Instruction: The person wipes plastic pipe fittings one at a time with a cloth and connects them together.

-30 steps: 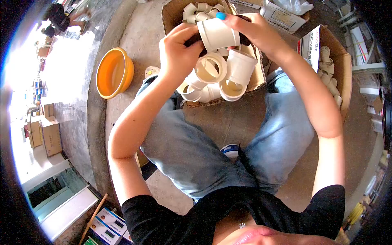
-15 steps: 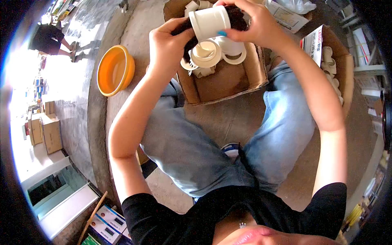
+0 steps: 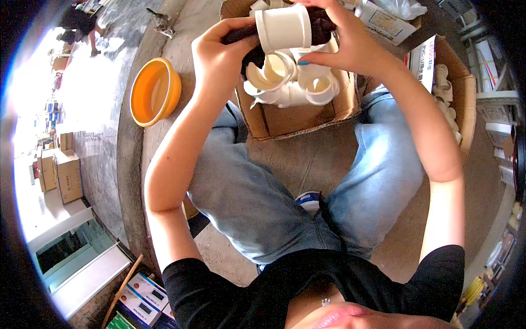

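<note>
A white plastic pipe coupling (image 3: 283,28) lies sideways between my two hands, above an opened cardboard box. Dark cloth (image 3: 322,24) sticks out on both sides of it. My left hand (image 3: 219,52) is closed around the cloth at the coupling's left end. On the right, my right hand (image 3: 350,46) curls over the cloth, its fingertips near the coupling's top edge and its blue-nailed thumb below the coupling. Several white pipe fittings (image 3: 319,89) lie just beneath in the cardboard box (image 3: 296,123), partly hidden by the hands and coupling.
An orange basin (image 3: 174,90) stands on the floor to the left. Another cardboard box (image 3: 466,98) with white fittings is at the right. A cat (image 3: 163,23) is near the curb, with a person (image 3: 82,22) beyond. Boxed goods (image 3: 143,299) sit at lower left.
The coupling has turned slightly and shifted a little right. My right thumb has come off its surface and dropped lower. The fittings below look differently arranged. The cat shows more fully.
</note>
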{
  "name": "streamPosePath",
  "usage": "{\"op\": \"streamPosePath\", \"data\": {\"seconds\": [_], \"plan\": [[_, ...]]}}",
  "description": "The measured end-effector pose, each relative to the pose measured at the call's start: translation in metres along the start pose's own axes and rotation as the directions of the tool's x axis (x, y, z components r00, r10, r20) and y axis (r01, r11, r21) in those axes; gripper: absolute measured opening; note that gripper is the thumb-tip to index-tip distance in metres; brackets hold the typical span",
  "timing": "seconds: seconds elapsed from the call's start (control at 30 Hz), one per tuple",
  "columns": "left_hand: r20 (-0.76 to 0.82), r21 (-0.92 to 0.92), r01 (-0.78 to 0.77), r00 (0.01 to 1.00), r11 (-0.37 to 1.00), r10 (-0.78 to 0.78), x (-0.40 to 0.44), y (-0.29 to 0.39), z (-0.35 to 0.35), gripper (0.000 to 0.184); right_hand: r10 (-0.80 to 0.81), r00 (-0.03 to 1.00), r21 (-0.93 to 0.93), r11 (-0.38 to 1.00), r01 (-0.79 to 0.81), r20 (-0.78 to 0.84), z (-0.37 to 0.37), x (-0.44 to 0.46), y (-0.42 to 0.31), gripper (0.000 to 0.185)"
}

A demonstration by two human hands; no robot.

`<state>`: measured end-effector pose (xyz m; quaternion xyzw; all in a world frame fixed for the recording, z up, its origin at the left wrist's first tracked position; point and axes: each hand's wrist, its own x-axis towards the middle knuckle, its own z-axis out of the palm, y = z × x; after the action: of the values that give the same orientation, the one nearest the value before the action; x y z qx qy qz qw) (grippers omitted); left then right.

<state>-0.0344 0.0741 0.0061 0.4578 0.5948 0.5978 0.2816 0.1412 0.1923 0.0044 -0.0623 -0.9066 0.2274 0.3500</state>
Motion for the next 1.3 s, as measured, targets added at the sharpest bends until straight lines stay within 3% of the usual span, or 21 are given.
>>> {"op": "streamPosePath", "data": {"seconds": [0.03,0.13,0.2,0.27,0.37,0.4,0.5,0.57,0.6,0.63,0.67,0.77,0.8,0.9,0.93,1.03,1.07,1.17,1.2,1.27,1.3], "plan": [[0.023,-0.085,0.051,0.999,0.995,-0.049,0.002,-0.003,-0.001,0.021,-0.078,0.996,-0.18,0.98,0.084,0.041,-0.008,0.006,-0.005,0.067],[0.062,-0.109,0.074,0.996,0.991,-0.068,0.003,-0.008,0.002,0.02,-0.124,0.988,-0.159,0.978,0.137,0.092,-0.01,0.002,0.011,0.074],[0.038,-0.003,0.054,0.998,0.999,-0.054,0.003,-0.01,0.005,0.017,0.177,0.977,-0.036,0.984,-0.174,0.116,-0.003,-0.008,0.013,0.051],[-0.006,0.187,-0.001,1.0,0.982,0.002,0.0,-0.003,0.012,0.016,0.492,0.847,0.176,0.832,-0.526,0.203,0.011,-0.013,0.019,0.04],[0.025,0.396,-0.215,0.974,0.893,0.223,-0.001,-0.008,0.012,0.017,0.549,0.66,0.472,0.462,-0.751,0.512,0.012,-0.01,0.023,0.053],[0.018,0.423,-0.216,0.973,0.88,0.231,0.001,-0.011,0.013,0.018,0.553,0.654,0.485,0.44,-0.756,0.517,0.014,-0.009,0.019,0.061],[-0.038,0.179,-0.118,0.991,0.977,0.127,0.004,-0.012,0.012,0.012,0.631,0.749,0.291,0.692,-0.661,0.203,0.02,-0.014,0.026,0.058],[-0.022,0.015,-0.004,1.0,1.0,0.005,0.005,-0.004,0.007,0.012,0.327,0.945,0.201,0.924,-0.325,0.024,0.022,-0.011,0.028,0.052],[-0.006,-0.066,0.051,0.999,0.997,-0.051,0.006,-0.003,0.004,0.012,0.131,0.991,0.128,0.984,-0.126,-0.027,0.011,-0.001,0.019,0.06],[0.016,-0.146,0.107,0.994,0.984,-0.105,0.006,-0.002,0.002,0.012,-0.073,0.995,0.045,0.996,0.076,-0.061,0.002,0.007,0.011,0.075],[0.022,-0.209,0.14,0.99,0.968,-0.139,0.007,-0.001,0.0,0.013,-0.171,0.983,-0.085,0.983,0.165,-0.068,-0.004,0.009,0.008,0.071],[0.074,-0.223,0.092,0.994,0.97,-0.077,0.007,-0.004,-0.001,0.013,-0.264,0.964,-0.185,0.949,0.254,-0.03,-0.006,0.007,0.018,0.071],[0.073,-0.162,0.112,0.992,0.98,-0.102,0.006,-0.003,-0.001,0.013,-0.149,0.988,-0.222,0.962,0.156,0.05,-0.013,0.007,0.007,0.069],[0.033,0.102,-0.046,0.999,0.994,0.043,0.001,0.0,0.003,0.012,0.239,0.958,0.029,0.969,-0.246,0.16,-0.014,0.003,0.004,0.067],[-0.004,0.221,-0.131,0.991,0.967,0.135,0.0,0.002,0.006,0.013,0.38,0.923,0.024,0.924,-0.382,0.058,0.006,-0.008,0.014,0.046],[0.065,0.414,-0.49,0.856,0.767,0.512,0.005,-0.003,0.004,0.016,0.556,0.803,0.305,0.743,-0.595,0.213,0.017,-0.006,0.032,0.046],[0.06,0.402,-0.488,0.859,0.775,0.509,0.003,-0.002,0.005,0.017,0.576,0.739,0.496,0.556,-0.667,0.349,0.016,-0.008,0.028,0.049],[0.056,0.405,-0.465,0.872,0.787,0.486,0.005,-0.007,0.004,0.018,0.571,0.7,0.499,0.496,-0.71,0.429,0.015,-0.009,0.033,0.052],[0.051,0.392,-0.408,0.904,0.824,0.424,0.006,-0.007,0.003,0.017,0.686,0.705,0.374,0.616,-0.694,0.179,0.018,-0.011,0.029,0.045],[0.007,0.197,-0.158,0.987,0.968,0.16,0.004,-0.002,0.001,0.015,0.3,0.95,0.164,0.945,-0.283,-0.085,0.014,-0.008,0.022,0.041],[0.007,0.093,-0.02,1.0,0.996,0.019,0.003,0.0,0.0,0.014,0.05,0.984,0.012,0.999,-0.048,-0.169,0.009,-0.003,0.015,0.04]]}}
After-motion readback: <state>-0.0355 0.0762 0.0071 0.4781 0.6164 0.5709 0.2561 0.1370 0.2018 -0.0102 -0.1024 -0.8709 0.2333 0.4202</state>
